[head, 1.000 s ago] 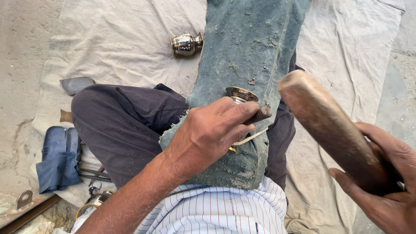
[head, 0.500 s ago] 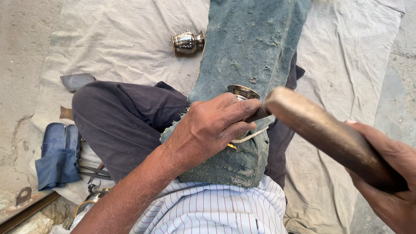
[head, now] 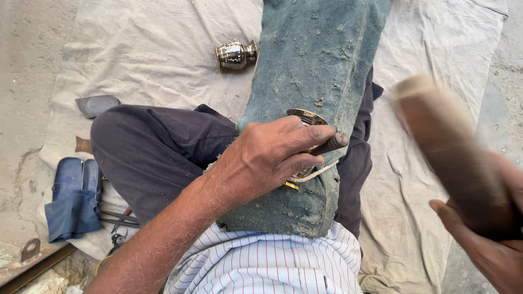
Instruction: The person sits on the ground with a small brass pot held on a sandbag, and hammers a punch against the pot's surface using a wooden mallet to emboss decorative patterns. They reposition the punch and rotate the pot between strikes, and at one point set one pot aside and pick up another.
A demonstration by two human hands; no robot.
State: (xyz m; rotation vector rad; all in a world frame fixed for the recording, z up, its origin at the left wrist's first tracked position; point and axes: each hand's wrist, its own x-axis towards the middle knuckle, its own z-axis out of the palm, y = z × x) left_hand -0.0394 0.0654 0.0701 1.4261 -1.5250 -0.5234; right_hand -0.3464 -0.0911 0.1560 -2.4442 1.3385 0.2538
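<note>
Gripping a small brass cup (head: 306, 118) and a thin dark punch (head: 330, 144) together, the left hand (head: 267, 158) rests on a rough blue-green slab (head: 318, 65) that lies across the person's lap; its fingers (head: 305, 136) are curled shut around the punch, whose blunt end sticks out past the fingertips. The cup sits on the slab under the hand, only its shiny rim showing above the knuckles. A pale cord (head: 313, 174) loops out from beneath the fingers over the slab's surface, and a small yellow bit shows just below the hand.

Off to the right, the right hand (head: 485, 245) is wrapped around the lower end of a thick wooden mallet (head: 447, 147), fingers clamped on the handle. The mallet is blurred with motion and its head is raised, well apart from the punch and the cup.

The person sits on a pale cloth sheet (head: 152, 60) spread over the ground, wearing dark trousers (head: 158, 152) and a striped shirt (head: 261, 264). A second shiny metal pot (head: 235, 54) lies on its side on the sheet just beside the slab's far left edge. At the left of the knee lie a flat grey stone (head: 97, 104), a folded blue cloth (head: 71, 198) and some dark metal tools (head: 117, 219)
</note>
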